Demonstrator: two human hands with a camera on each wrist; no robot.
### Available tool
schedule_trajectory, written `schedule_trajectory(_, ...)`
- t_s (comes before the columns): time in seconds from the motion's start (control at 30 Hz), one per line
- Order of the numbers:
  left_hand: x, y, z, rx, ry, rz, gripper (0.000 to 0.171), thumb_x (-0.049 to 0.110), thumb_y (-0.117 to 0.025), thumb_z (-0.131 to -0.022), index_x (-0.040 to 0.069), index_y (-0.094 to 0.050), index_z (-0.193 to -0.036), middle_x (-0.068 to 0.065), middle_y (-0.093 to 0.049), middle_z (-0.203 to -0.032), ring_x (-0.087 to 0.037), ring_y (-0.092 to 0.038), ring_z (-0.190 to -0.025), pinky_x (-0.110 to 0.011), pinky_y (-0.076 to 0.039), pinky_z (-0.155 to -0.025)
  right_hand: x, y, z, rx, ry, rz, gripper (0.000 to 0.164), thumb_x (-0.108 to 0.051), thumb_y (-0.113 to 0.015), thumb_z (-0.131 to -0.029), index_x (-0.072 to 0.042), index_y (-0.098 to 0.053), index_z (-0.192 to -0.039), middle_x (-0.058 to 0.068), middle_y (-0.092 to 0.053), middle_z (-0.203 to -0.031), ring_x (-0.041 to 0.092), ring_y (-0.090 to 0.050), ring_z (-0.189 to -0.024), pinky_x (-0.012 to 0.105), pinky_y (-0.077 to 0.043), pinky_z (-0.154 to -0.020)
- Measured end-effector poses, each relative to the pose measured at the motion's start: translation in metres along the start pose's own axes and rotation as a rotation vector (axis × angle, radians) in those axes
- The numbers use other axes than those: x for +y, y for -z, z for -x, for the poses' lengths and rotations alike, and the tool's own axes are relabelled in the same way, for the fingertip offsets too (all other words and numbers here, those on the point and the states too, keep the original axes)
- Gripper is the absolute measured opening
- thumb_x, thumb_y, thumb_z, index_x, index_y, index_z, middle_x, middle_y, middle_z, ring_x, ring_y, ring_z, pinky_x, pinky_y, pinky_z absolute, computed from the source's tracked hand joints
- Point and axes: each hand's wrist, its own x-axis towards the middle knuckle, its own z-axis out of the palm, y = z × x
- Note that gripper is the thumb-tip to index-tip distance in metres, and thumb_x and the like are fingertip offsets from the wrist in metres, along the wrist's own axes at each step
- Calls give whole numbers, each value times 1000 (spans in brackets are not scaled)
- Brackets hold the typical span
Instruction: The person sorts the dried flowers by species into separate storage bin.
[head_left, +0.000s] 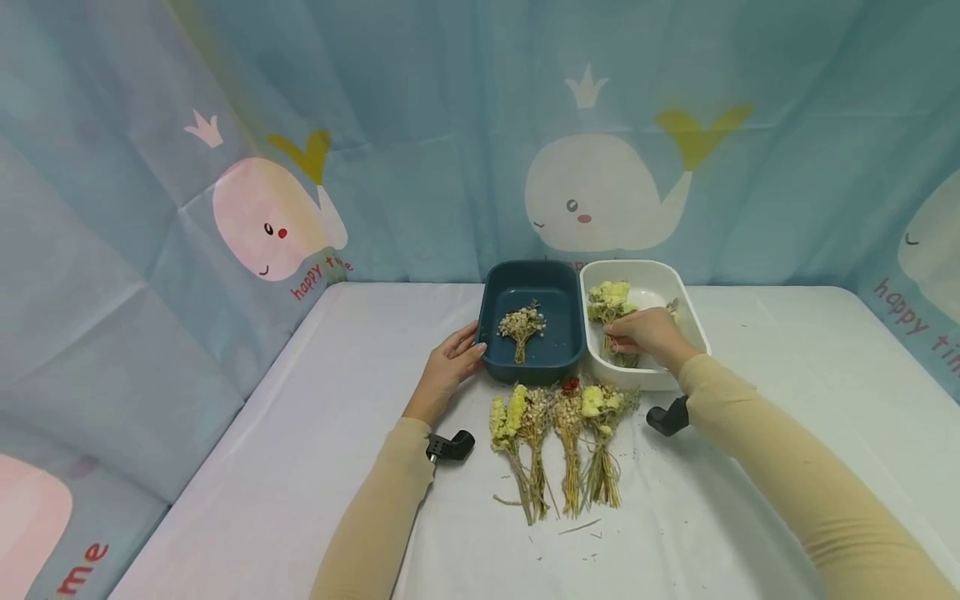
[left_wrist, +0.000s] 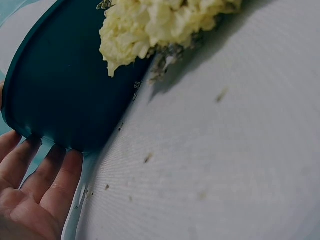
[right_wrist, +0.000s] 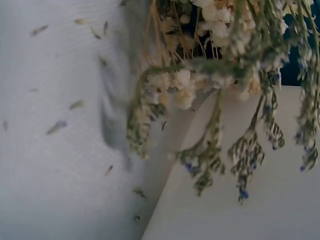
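Observation:
My left hand [head_left: 444, 371] rests against the left side of a dark blue tray [head_left: 564, 333]. In the left wrist view its nearly straight fingers [left_wrist: 62, 180] touch the tray's outer wall. Inside that tray lies a small bunch of cream dried flowers [head_left: 522, 323]. Over the white tray [head_left: 652, 380], my right hand [head_left: 654, 332] pinches the stems of a yellow dried flower bunch [head_left: 609, 298]. The right hand itself is out of its wrist view, where grey-green sprigs [right_wrist: 245, 155] hang close to the camera.
In front of the trays, several dried flower bunches lie side by side, among them a yellow one [head_left: 510, 417] and one with a red bloom [head_left: 570, 408]. Loose stem bits [head_left: 580, 527] are scattered on the white table [head_left: 360, 375]. A printed curtain [head_left: 442, 167] stands behind.

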Motion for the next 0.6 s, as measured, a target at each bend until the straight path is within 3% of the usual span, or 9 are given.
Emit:
schedule_trajectory(0.4, 2, 1, 0, -2, 47, 31, 58, 28, -66, -98, 22, -44, -151, -3, -46, -154, -23, -52, -137, -41, -45, -112, 4, -1, -7, 6, -25, 12, 40, -4, -64, -96, 19, -56, -127, -1, -71, -70, 6, -69, -61, 23, -61, -68)
schedule_trajectory(0.6, 3, 1, 0, -1, 74, 51, 59, 27, -65, -98, 23, -42, -152, -3, -45, -156, -22, -50, -138, -41, -42, -115, 0, -3, -2, 42, -10, 92, 38, -5, -68, -93, 19, -60, -122, 3, -74, -72, 8, -71, -63, 25, -62, -70)
